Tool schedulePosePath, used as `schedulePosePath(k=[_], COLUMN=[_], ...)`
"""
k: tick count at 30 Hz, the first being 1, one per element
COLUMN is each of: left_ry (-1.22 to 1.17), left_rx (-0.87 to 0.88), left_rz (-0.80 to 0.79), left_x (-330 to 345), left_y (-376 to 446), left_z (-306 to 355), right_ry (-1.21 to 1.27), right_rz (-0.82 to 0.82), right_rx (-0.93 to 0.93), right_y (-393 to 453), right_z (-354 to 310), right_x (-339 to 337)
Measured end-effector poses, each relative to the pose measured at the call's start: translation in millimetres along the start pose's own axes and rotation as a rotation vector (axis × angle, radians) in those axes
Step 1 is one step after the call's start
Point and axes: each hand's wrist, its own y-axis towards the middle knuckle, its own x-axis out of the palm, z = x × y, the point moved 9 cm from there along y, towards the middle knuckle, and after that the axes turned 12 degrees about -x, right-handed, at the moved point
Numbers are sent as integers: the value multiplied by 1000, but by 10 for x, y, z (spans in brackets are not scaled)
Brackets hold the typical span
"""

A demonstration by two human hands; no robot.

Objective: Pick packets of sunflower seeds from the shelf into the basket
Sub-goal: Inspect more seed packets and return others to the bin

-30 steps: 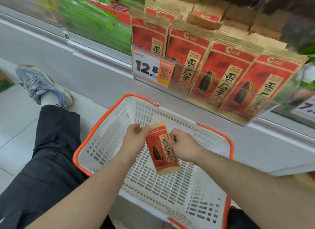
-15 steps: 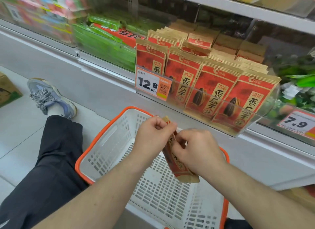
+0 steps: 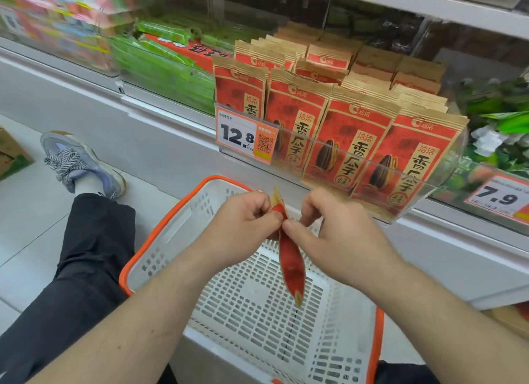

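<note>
Red and kraft-brown, one packet of sunflower seeds [image 3: 290, 265] hung edge-on between the two hands, above the open basket [image 3: 160, 237]. The left hand [image 3: 243, 223] pinched the packet near its top edge from the left, its fingers [image 3: 259, 204] curled in tight against the foil. The right hand [image 3: 337, 234] held the same upper part from the other side, thumb pressed to the packet and the remaining fingers curled behind it. The packet's lower end pointed down toward the basket floor without touching it.

The basket was white perforated plastic with an orange rim, sitting low just in front of the shelf [image 3: 160, 131]. No packet could be seen lying in it.

On the shelf above and behind the hands, more packets [image 3: 347, 143] of the same kind stood upright in rows behind a clear plastic front guard. A price tag [image 3: 243, 137] reading 12.8 was clipped at the left end of that guard, and another tag [image 3: 499, 197] reading 7.9 sat farther right. Green packages [image 3: 166, 68] filled the bay to the left, blurred.

A leg in dark trousers [image 3: 86, 257] stretched out to the left of the basket, ending in a grey-blue sneaker [image 3: 83, 163] on the pale floor.
</note>
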Motion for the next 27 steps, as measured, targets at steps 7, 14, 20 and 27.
schedulePosePath(k=[7,14,20,27], left_ry=[-85,-218,-243,-251], left_rx=[48,-25,-50,-60], left_rz=[-251,-312,-210,-181], left_x=[156,145,37,-15], left_y=[-76,-92,-38,-50], left_z=[86,22,8,52], right_ry=[144,409,99,203], right_rz=[-87,-124,-358,-388], right_rx=[-14,77,-62,-57], right_y=[57,67,-3,-22], right_z=[50,72,-67,-123], right_x=[82,163,188,213])
